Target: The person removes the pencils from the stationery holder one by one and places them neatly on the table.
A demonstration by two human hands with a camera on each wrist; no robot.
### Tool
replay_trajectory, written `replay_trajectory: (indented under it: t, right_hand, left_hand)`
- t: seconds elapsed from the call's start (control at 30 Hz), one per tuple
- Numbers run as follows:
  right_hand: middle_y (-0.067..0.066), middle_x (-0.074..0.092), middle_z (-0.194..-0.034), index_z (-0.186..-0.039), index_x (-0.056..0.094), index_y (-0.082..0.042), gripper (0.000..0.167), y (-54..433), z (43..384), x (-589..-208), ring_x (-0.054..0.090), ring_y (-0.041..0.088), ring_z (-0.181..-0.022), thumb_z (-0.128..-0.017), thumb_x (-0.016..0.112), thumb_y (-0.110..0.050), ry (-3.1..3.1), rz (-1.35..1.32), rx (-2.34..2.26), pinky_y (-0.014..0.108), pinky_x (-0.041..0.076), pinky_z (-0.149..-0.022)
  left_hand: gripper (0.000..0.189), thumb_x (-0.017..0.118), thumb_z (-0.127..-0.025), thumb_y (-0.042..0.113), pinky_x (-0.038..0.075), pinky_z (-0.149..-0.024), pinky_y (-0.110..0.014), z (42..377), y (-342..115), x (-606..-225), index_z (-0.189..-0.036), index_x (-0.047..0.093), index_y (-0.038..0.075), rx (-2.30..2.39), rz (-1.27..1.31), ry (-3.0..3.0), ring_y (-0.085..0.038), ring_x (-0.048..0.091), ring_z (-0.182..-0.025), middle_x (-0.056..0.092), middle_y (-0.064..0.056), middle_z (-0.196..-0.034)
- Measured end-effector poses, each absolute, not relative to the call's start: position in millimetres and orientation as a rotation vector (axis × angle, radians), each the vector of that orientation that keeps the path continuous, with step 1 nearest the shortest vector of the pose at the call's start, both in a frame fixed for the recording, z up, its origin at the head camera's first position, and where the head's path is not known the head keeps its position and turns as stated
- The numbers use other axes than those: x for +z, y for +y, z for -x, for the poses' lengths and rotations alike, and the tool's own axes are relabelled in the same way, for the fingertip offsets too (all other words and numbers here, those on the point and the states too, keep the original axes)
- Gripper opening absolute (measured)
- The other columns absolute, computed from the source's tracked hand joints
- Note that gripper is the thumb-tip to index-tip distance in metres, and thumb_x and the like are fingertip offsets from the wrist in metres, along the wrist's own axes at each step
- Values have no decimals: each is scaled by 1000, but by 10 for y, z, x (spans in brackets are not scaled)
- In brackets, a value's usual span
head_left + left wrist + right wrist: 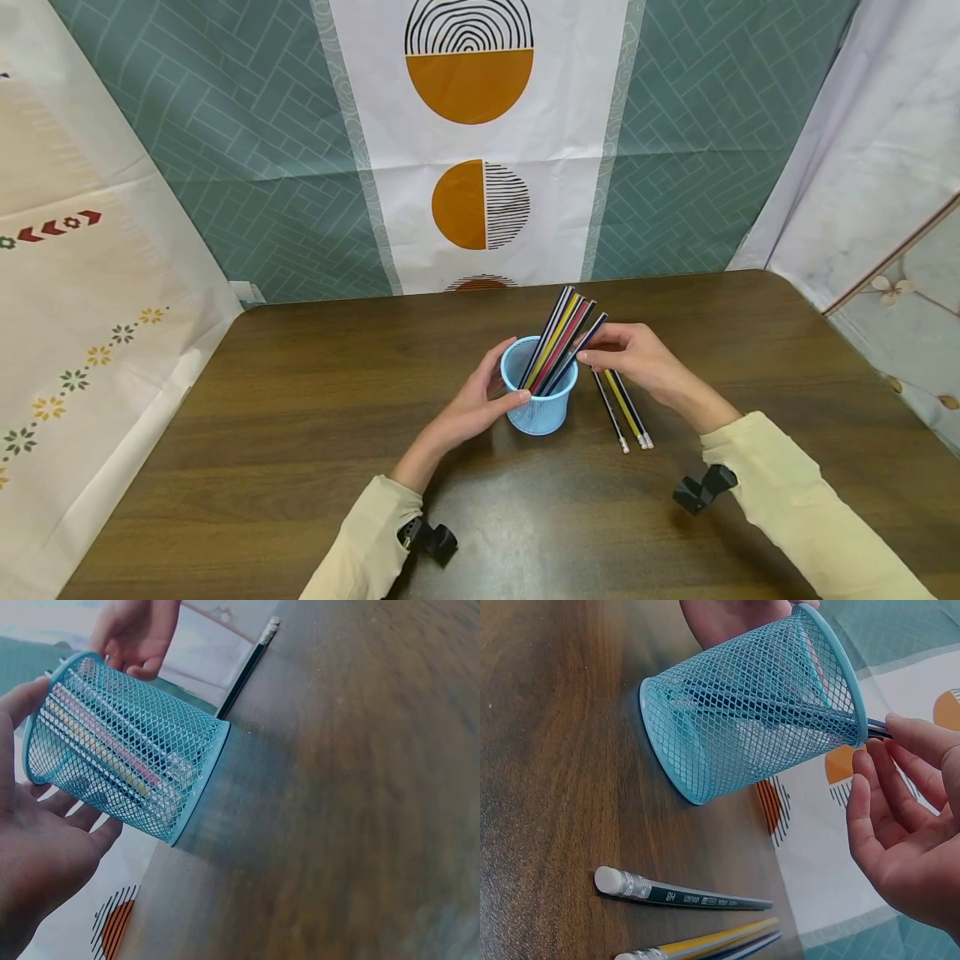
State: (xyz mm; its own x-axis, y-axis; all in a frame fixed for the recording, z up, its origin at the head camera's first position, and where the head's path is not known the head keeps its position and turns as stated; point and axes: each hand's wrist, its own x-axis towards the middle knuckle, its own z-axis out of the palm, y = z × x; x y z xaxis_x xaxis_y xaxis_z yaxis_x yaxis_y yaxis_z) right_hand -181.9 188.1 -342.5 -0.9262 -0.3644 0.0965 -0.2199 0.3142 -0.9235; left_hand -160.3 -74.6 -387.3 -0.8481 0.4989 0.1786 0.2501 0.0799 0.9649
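We see the right hand (pixel 637 357) pinching a dark pencil (pixel 593 332) at the rim of an upright blue mesh cup (pixel 543 414). The left hand (pixel 480 397) grips the cup, thumb at its near rim. More pencils (pixel 553 343) lean inside. Beside the cup, we see three loose pencils (pixel 623 405) on the table (pixel 300 433).

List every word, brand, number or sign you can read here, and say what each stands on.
"HB", as it appears upside down: near the eraser end of the dark pencil lying on the table.
Further lettering along that same pencil: too small and blurred to read.
Pencils in the blue mesh cup: no readable text.
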Motion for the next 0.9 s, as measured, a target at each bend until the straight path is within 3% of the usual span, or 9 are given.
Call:
replay_trajectory:
  t: [0.4,0.63,0.9]
  right_hand:
    - [14,68,-94,-106,66,9,27,1863,1795,-3418,59,35,-83,-89,70,-11,2439,527,-1692,35,54,-75]
    - [10,67,-84,-99,71,5,23,1857,1780,-3421,57,23,-78,-87,73,-15,2537,482,-1650,35,51,-71]
    - [4,67,-74,-93,74,4,20,1842,1754,-3373,57,27,-75,-87,74,-15,2598,497,-1645,29,45,-62]
  left_hand:
    - [71,61,-94,5,30,-109,-48,1601,-745,-3878,-151,19,3,1855,-767,2143,-34,36,-135,34,-21,-146]
    - [72,62,-94,4,31,-109,-48,1605,-742,-3878,-151,19,4,1862,-770,2141,-34,37,-134,34,-21,-146]
    - [72,62,-93,2,30,-109,-46,1600,-747,-3873,-151,19,5,1868,-767,2141,-32,37,-134,35,-20,-146]
